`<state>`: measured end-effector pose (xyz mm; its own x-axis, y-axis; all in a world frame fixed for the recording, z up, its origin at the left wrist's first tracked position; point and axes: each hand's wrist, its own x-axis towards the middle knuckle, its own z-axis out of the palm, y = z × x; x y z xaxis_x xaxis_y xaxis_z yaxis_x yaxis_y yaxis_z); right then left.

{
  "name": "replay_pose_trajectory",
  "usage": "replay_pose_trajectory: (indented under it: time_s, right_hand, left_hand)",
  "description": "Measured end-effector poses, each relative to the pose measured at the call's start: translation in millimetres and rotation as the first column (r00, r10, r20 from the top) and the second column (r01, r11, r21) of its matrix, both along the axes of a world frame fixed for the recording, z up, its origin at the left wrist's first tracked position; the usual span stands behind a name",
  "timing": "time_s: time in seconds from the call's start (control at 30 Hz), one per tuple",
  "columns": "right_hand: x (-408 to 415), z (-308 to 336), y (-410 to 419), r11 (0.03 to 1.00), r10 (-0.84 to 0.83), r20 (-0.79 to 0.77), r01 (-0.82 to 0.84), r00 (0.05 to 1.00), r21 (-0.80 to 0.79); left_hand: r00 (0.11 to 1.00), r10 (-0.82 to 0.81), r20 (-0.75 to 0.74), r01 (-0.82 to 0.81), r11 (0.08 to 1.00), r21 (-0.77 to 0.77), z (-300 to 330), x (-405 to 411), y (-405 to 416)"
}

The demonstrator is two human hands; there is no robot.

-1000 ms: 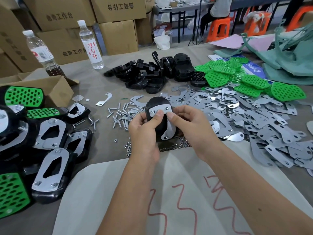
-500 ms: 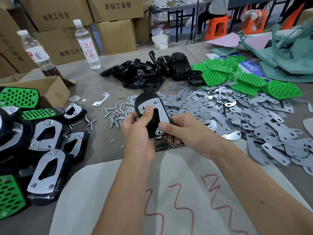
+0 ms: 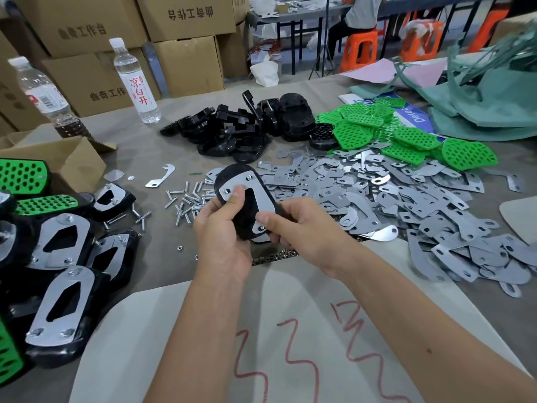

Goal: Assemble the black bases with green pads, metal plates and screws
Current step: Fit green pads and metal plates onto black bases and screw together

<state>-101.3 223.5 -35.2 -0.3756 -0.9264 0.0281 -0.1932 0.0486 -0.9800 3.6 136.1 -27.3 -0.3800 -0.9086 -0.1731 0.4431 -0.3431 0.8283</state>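
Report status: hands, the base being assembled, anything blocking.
Both hands, left and right, grip one black base. Metal plate lies on it, thumbs pressing. Nothing in the way; loose screws beside.

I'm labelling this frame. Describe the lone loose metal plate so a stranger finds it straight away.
Start at the clear water bottle with red lettering, then drop down the grey table. A lone hooked metal plate lies there, left of the loose screws, apart from the big plate heap.

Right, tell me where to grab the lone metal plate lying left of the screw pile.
Pinch the lone metal plate across its narrow middle strip, coming straight down from above. It lies flat on the table, apart from the screws, so both long edges are free.
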Motion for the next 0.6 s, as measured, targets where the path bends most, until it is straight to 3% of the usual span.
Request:
replay_pose_trajectory:
  time_s: [0.33,0.47,0.6]
  right_hand:
    - [-10.3,2.4,1.4,0.999,-0.051,-0.028,0.051,0.998,0.013]
    - [-20.0,2.1,1.7,0.999,-0.026,0.102,0.023,0.994,0.028]
    - [-38.9,1.2,2.2,0.964,-0.226,0.226,0.251,0.948,-0.086]
  left_hand:
    - [0.992,-0.009,0.127,0.015,0.998,-0.053,-0.4,2.5,-3.1]
    - [0.983,-0.016,0.182,0.028,0.998,-0.061,1.0,-7.6,-1.1]
    - [0.961,-0.03,0.274,0.098,0.966,-0.241,11.0,-39.6,12.6]
